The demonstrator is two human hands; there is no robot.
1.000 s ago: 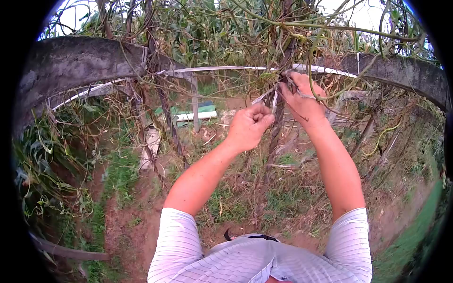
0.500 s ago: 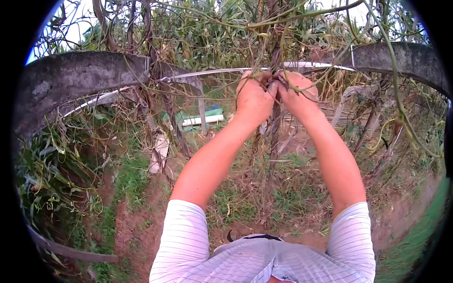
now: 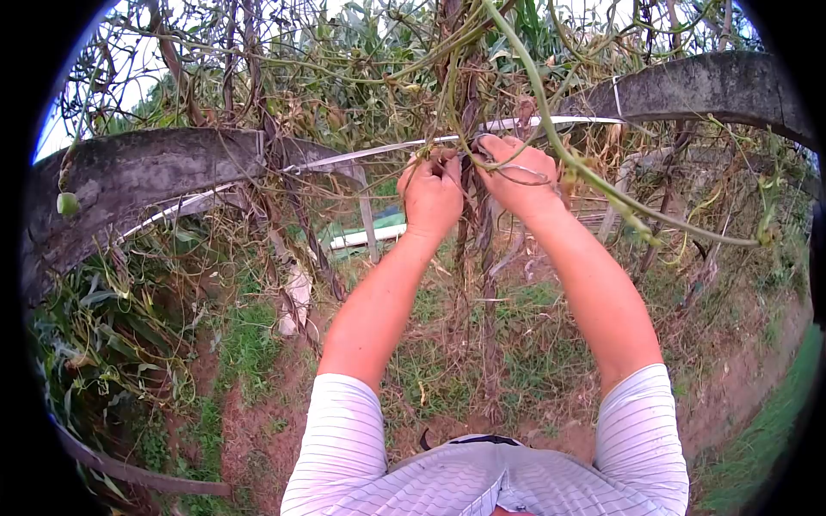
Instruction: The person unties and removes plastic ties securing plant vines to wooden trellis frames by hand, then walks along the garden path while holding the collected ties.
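Two bare hands meet high in the middle of the view, close together on either side of an upright bundle of twisted brown stems [image 3: 471, 96]. The left hand [image 3: 433, 199] has its fingers curled in against brownish strands at the bundle's left edge; exactly what it pinches is too small to tell. The right hand [image 3: 521, 179] is bent over at the bundle's right side, fingertips tucked against the stems, and whether it grips them or a thin strand cannot be made out.

A white strap [image 3: 370, 153] runs behind the stems at the level of the hands, spanning the gap between a weathered left beam [image 3: 155, 165] and a right beam [image 3: 714, 88]. A thick green vine [image 3: 602, 184] slants down in front, passing near the right wrist. At far left, a small green fruit [image 3: 67, 204] hangs before the left beam. Below, patchy grass [image 3: 249, 348] grows on reddish soil [image 3: 258, 421].
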